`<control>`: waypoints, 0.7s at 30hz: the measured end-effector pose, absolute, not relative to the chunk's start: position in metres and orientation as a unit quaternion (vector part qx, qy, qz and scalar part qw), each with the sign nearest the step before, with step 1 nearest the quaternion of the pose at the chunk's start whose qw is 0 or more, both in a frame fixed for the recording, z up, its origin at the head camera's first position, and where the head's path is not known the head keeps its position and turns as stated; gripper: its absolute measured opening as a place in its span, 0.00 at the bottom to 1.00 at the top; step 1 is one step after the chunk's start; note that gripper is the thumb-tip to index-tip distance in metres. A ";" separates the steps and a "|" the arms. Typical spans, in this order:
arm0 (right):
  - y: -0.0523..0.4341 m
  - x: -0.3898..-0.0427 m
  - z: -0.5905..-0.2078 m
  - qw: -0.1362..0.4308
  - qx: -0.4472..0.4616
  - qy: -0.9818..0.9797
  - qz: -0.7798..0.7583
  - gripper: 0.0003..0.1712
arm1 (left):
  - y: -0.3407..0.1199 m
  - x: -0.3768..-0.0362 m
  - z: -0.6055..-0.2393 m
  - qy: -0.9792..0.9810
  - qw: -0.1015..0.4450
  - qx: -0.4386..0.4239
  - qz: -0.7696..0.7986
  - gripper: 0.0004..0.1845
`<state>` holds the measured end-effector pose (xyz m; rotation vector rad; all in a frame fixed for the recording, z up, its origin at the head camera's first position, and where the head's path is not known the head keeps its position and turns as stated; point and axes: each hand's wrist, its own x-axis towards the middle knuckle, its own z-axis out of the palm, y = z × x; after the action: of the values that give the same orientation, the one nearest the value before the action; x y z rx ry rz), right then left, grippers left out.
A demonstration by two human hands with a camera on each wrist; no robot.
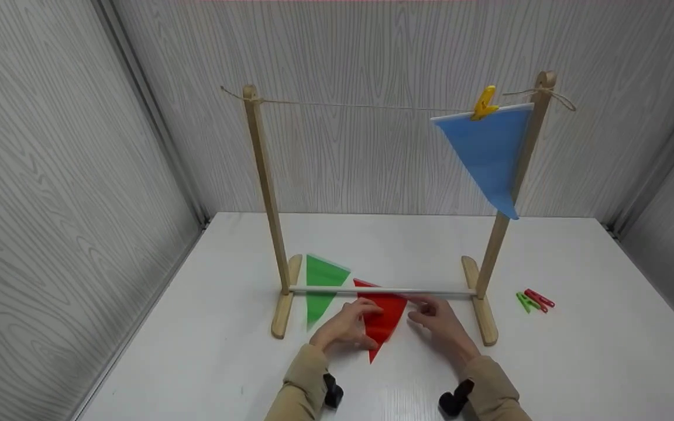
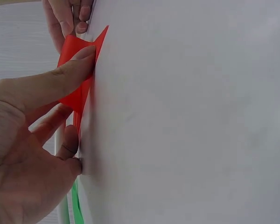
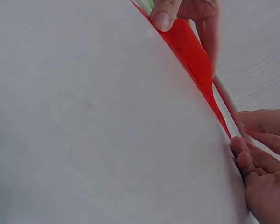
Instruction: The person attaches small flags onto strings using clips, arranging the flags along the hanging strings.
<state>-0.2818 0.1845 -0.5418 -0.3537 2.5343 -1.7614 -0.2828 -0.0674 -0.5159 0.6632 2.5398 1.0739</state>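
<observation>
A red pennant (image 1: pixel 385 316) lies on the white table, its middle bowed upward. My left hand (image 1: pixel 346 324) grips it from the left, with the thumb on the near side and fingers on the far side; the bent sheet shows between them in the left wrist view. At the pennant's right corner is my right hand (image 1: pixel 439 321), index finger reaching the corner, thumb apart from it. In the right wrist view the right hand's fingertips (image 3: pixel 234 143) meet the narrow red end. A green pennant (image 1: pixel 322 278) lies flat left of the red one.
A wooden stand has two posts (image 1: pixel 270 193), a white crossbar (image 1: pixel 425 290) low across the pennants, and a string (image 1: pixel 360 106) on top. A yellow clothespin (image 1: pixel 483 104) holds a blue pennant (image 1: pixel 489 149) by the right post. Green (image 1: pixel 525 302) and red clothespins (image 1: pixel 539 299) lie at right.
</observation>
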 end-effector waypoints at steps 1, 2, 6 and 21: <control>0.184 -0.281 -0.541 0.016 -0.112 0.817 -0.566 0.23 | -0.067 -0.283 -0.516 0.884 0.151 0.234 0.375 0.34; 0.184 -0.281 -0.541 0.013 -0.111 0.818 -0.564 0.23 | -0.067 -0.282 -0.516 0.884 0.151 0.235 0.375 0.33; 0.182 -0.279 -0.540 0.007 -0.105 0.821 -0.562 0.22 | -0.065 -0.281 -0.516 0.887 0.146 0.240 0.367 0.29; 0.174 -0.278 -0.540 -0.002 -0.044 0.838 -0.543 0.19 | -0.061 -0.278 -0.515 0.888 0.143 0.245 0.362 0.28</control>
<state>-0.2777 0.1744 -0.5399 -0.1391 2.6370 -1.7089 -0.2778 -0.0606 -0.5147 0.7080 2.5606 1.0452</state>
